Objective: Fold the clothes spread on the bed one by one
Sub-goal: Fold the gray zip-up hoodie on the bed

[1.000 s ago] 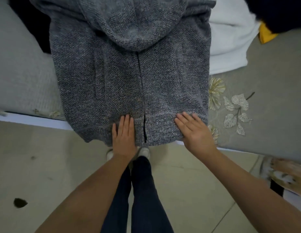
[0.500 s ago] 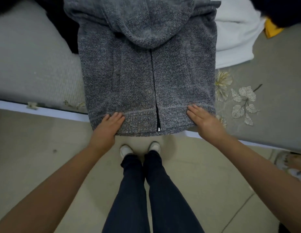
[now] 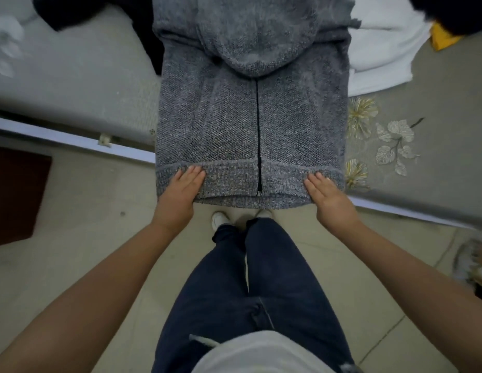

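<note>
— Hoodie (image 3: 250, 125) hem, where is it against your hands?
— Under both. Your left hand (image 3: 180, 195) lies flat, fingers straight, on the hem's left corner; your right hand (image 3: 326, 197) lies flat on the right corner, at the edge of the bed (image 3: 436, 162).
— And beyond your fingers?
— The zipper (image 3: 258, 130) runs away between them up to the hood. Past your right hand lies a white garment (image 3: 382, 44); past your left, a black garment (image 3: 100, 9).

Hoodie (image 3: 221, 125) — coarse, nubbly grey knit; bedsheet (image 3: 436, 135) — smooth matt cloth.
</note>
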